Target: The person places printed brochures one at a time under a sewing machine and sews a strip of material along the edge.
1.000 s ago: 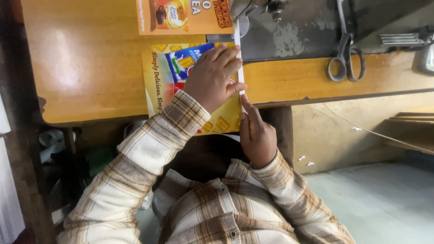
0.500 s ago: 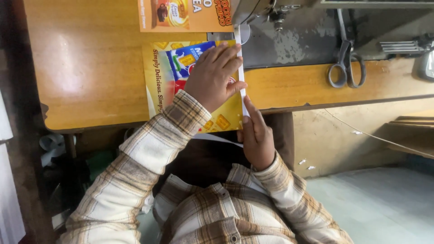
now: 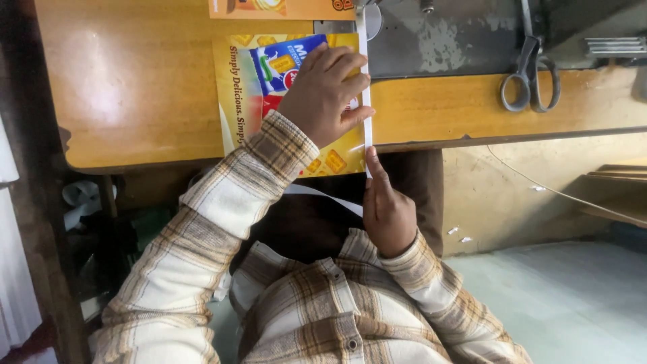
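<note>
Wooden table [image 3: 135, 87]: we are pressing the left hand [image 3: 327, 94] flat on the yellow printed sheet [image 3: 236, 101]; the right hand [image 3: 385, 205] is pinching its white strip [image 3: 366, 81]; scissors [image 3: 530, 84] far right.

Soft daylight leaves a pale glare patch on the wooden tabletop [image 3: 114, 87], dim shadow beneath it, focus sharp.

A flat yellow package sheet [image 3: 283, 101], rectangular, lies under the left hand [image 3: 323, 94], which presses on its blue and red panel. Small golden biscuit pictures show just below the wrist. A white strip [image 3: 366, 81] edges the sheet beside the fingertips, and the right hand [image 3: 385, 209] touches its lower end. An orange printed sheet [image 3: 283, 8] lies just beyond the yellow one, past the left hand.
</note>
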